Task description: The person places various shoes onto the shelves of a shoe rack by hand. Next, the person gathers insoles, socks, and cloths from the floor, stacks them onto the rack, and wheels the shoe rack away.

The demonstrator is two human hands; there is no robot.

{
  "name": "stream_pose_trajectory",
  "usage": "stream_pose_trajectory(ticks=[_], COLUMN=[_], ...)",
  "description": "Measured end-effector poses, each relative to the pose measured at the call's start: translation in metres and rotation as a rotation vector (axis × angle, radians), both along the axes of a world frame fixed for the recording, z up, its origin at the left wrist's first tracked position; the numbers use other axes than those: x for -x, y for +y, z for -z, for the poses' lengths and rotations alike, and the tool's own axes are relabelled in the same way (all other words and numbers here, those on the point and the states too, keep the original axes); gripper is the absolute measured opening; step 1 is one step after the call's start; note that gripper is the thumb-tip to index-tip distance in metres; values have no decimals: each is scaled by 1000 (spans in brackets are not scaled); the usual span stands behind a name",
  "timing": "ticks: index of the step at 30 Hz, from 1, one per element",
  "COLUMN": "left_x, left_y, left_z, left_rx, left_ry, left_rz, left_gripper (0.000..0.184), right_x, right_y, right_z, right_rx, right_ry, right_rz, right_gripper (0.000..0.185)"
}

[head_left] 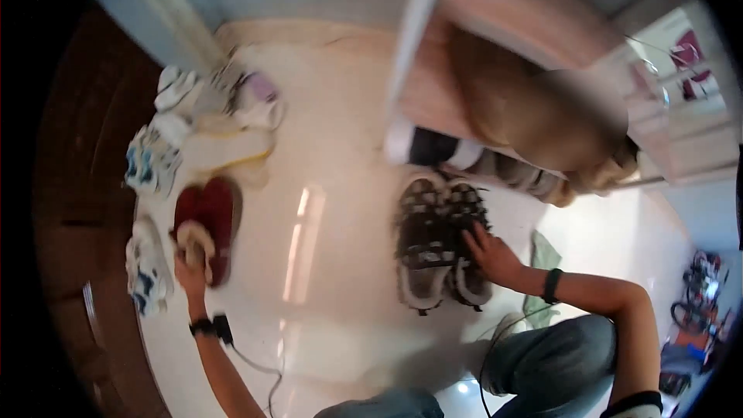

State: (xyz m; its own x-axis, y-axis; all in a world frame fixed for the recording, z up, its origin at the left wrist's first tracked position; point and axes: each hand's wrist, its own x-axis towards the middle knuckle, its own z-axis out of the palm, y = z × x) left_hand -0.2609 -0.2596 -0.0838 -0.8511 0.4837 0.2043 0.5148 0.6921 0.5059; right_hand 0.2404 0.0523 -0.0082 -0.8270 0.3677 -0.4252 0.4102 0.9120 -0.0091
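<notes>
1. White-and-blue sneakers (pixel 147 275) sit just left of the left hand's (pixel 190 272) fingers, with another pair (pixel 152 161) farther ahead, crowding that side.
2. Beyond those fingertips, past the red slippers (pixel 224 220), I see pale footwear with yellow edging (pixel 228 161), then white shoes (pixel 176 88) and a purple item (pixel 261 87).
3. Ahead of the right hand's (pixel 495 259) fingers, a pinkish cabinet (pixel 433 70) blocks the way, a row of shoes (pixel 534 178) along its base. A large brown rounded thing (pixel 511 112) there is blurred.
4. A green cloth (pixel 545 251) lies just right of the right fingers; a thin black cable (pixel 263 371) trails behind the left ones.
5. The left fingers curl at the fuzzy rim of the nearer-left slipper; I cannot tell whether they grip it. The right fingers are spread, resting on the right one of the dark shoes (pixel 422 244), which stand side by side under and left of them.
6. Between the two hands' fingers the floor (pixel 309 147) is open, running forward to the wall's foot. A dark wooden panel (pixel 70 147) bounds the room to their far left.
7. The floor is glossy, streaked with reflected light. The slippers look soft and round-toed, lined in tan fluff; the dark shoes carry white patches and pale fleecy openings.
</notes>
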Motion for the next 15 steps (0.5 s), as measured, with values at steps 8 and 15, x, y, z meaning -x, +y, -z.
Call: stream_pose_trajectory(ticks=[8, 15], left_x=[-139, -249], left_y=[-46, 33], left_z=[-26, -163], left_rx=[-198, -32], left_ry=[-265, -179], left_rz=[102, 150], left_gripper=[31, 27], right_x=[-5, -17], right_y=[0, 0], right_z=[-1, 6], right_rx=[-30, -50], right_ry=[67, 261], right_rz=[-30, -34], right_gripper=[79, 83])
